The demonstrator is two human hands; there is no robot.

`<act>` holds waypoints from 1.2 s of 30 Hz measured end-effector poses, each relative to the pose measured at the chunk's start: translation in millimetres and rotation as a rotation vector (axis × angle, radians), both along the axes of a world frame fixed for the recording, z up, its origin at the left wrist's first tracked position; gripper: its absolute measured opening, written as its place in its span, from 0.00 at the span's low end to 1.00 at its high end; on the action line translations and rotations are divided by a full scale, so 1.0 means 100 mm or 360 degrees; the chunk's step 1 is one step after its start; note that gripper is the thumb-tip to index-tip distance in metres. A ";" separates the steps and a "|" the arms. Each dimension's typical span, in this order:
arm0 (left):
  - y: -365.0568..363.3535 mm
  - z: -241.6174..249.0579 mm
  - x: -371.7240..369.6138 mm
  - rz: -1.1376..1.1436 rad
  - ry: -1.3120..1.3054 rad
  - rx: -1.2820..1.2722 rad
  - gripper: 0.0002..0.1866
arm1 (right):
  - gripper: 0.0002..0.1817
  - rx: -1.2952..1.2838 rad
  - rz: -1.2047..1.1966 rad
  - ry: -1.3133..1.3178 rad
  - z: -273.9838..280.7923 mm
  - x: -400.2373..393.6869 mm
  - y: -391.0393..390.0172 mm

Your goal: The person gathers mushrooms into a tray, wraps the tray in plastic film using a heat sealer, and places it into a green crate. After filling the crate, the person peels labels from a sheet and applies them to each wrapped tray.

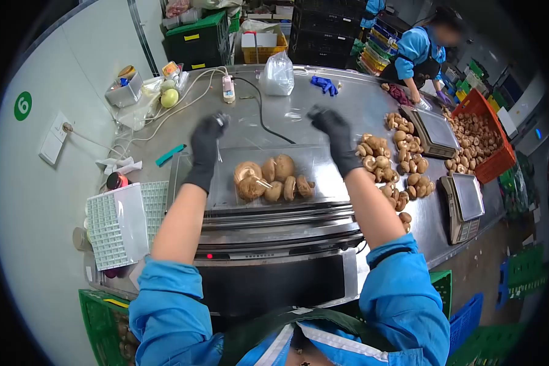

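My left hand (210, 139), in a black glove, is raised at the far left corner of the wrapping machine (274, 218), its fingers pinched together on clear plastic film (294, 114). On the other side my right hand (334, 129), gloved the same way, has its fingers closed on the film too. Faint glints show the sheet stretched between both hands. Between my forearms, several brown mushrooms (273, 190) lie grouped on the machine's flat top, some caps up and some showing stems.
Loose mushrooms (409, 160) lie in piles to the right, beside two scales (466, 195) and a tipped red crate (497, 137). A co-worker (418, 52) stands at the back right. A cable (263, 110), clear bags (278, 74), a blue glove (324, 85) and a teal cutter (170, 155) occupy the table.
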State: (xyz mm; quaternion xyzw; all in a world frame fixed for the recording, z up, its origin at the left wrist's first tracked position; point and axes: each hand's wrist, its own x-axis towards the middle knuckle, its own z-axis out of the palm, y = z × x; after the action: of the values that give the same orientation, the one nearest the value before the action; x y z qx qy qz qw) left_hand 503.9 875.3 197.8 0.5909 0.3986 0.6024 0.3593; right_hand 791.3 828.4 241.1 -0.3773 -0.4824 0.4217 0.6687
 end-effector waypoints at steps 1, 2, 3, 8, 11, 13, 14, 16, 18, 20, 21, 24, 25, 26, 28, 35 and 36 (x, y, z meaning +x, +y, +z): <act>0.17 -0.42 -0.02 0.0077 0.0502 0.0129 0.13 | 0.15 -0.0022 -0.0051 -0.0730 -0.47 0.10 0.20; 0.04 -0.55 0.02 0.0068 0.0889 0.0499 0.12 | 0.14 -0.0125 0.0053 -0.1049 -0.59 -0.01 -0.02; -0.10 -0.64 0.03 0.0065 0.1275 0.0875 0.12 | 0.15 0.0100 0.0113 -0.1609 -0.80 -0.02 -0.08; -0.54 -0.33 -0.11 -0.0448 0.1154 0.0109 0.12 | 0.19 -0.0924 0.0619 -0.0754 -0.46 0.07 -0.55; -0.89 -0.12 -0.20 -0.0894 0.0733 -0.0864 0.14 | 0.20 -0.1218 0.0674 -0.0918 -0.09 0.02 -1.04; -1.07 -0.13 -0.25 -0.0853 0.0770 -0.0671 0.15 | 0.20 -0.0468 0.0831 -0.0890 -0.54 0.17 -1.16; -1.11 -0.15 -0.25 -0.0724 0.0961 -0.0307 0.16 | 0.20 -0.0541 0.0674 -0.1249 -0.72 0.28 -1.17; -1.03 -0.52 -0.27 -0.0529 0.0940 -0.0069 0.16 | 0.20 -0.0431 0.0571 -0.1179 -0.61 0.19 -1.26; -1.17 -0.08 -0.17 -0.0812 0.0459 -0.0591 0.14 | 0.20 -0.0791 0.0575 -0.0903 -0.38 0.10 -1.28; -1.43 0.22 -0.12 -0.0680 0.0339 -0.0700 0.14 | 0.21 -0.0544 0.0550 -0.0852 -0.17 0.14 -1.39; -1.56 0.36 -0.12 -0.0541 0.0220 -0.0802 0.13 | 0.21 -0.0582 0.0559 -0.0863 0.11 0.10 -1.54; -2.04 0.22 -0.30 -0.0706 0.0213 -0.0933 0.12 | 0.23 -0.1048 0.0790 -0.0593 0.00 0.16 -2.00; -2.23 0.10 -0.33 -0.0669 0.0171 -0.1161 0.12 | 0.24 -0.1164 0.0895 -0.0485 -0.18 0.17 -2.15; -2.37 -0.10 -0.35 -0.0735 0.0218 -0.1135 0.13 | 0.24 -0.1369 0.0865 -0.0572 -0.32 0.14 -2.28; -2.58 -0.66 -0.45 -0.0757 0.0151 -0.1518 0.15 | 0.25 -0.1622 0.0661 -0.0517 -0.52 -0.02 -2.50; -3.12 -0.75 -0.70 -0.0639 0.0757 -0.1129 0.15 | 0.16 -0.1510 0.0420 -0.0386 -0.94 0.02 -3.15; -3.20 -0.74 -0.68 -0.0486 0.0807 -0.1075 0.15 | 0.13 -0.1732 0.0351 -0.0588 -0.91 -0.01 -3.24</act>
State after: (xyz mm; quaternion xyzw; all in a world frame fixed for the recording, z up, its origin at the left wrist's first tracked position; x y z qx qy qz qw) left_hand 435.5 555.3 123.9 0.6216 0.5567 0.2145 0.5077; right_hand 790.4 504.8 150.2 -0.6813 -0.3414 0.6031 0.2355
